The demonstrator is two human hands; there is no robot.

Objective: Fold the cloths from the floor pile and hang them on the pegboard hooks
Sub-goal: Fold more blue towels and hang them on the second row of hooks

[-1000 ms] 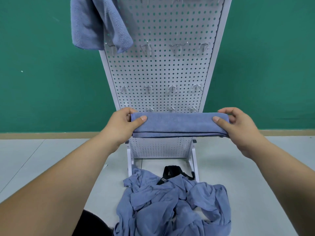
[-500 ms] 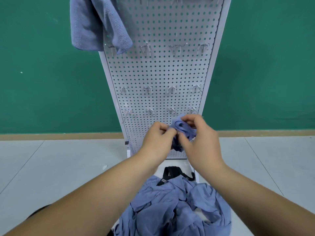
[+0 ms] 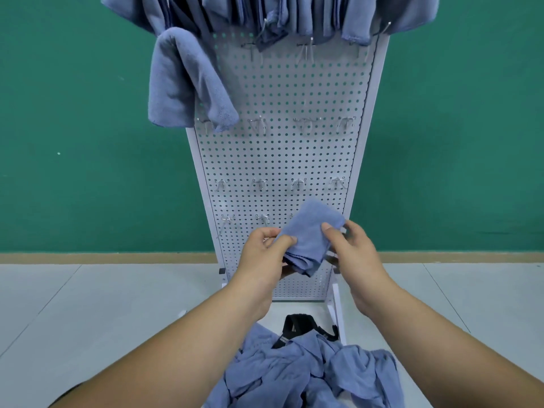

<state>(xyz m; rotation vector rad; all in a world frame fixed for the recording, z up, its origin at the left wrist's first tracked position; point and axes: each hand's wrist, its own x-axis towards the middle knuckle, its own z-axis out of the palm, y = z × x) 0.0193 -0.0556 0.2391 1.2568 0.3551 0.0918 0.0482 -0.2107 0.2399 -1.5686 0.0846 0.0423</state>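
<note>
I have 1 folded cloth [image 3: 312, 240] held in front of the lower pegboard [image 3: 279, 160], above the floor pile [image 3: 309, 375]. The left grip [image 3: 266, 251] pinches its left edge and the right grip [image 3: 353, 251] its right. Bare floor [image 3: 88, 319] lies open on both sides. The cloth hides some hooks [image 3: 260, 184]; I count 2 bare beside it and 4 in each of the 2 rows just above. The top hung cloths [image 3: 294, 13] are cut off by the frame. 1 more hung cloth [image 3: 182, 81] overhangs the board's left edge.

A folded cloth [image 3: 312, 237] hangs between both hands, before the pegboard [image 3: 282, 160], above the floor pile [image 3: 309, 375].
</note>
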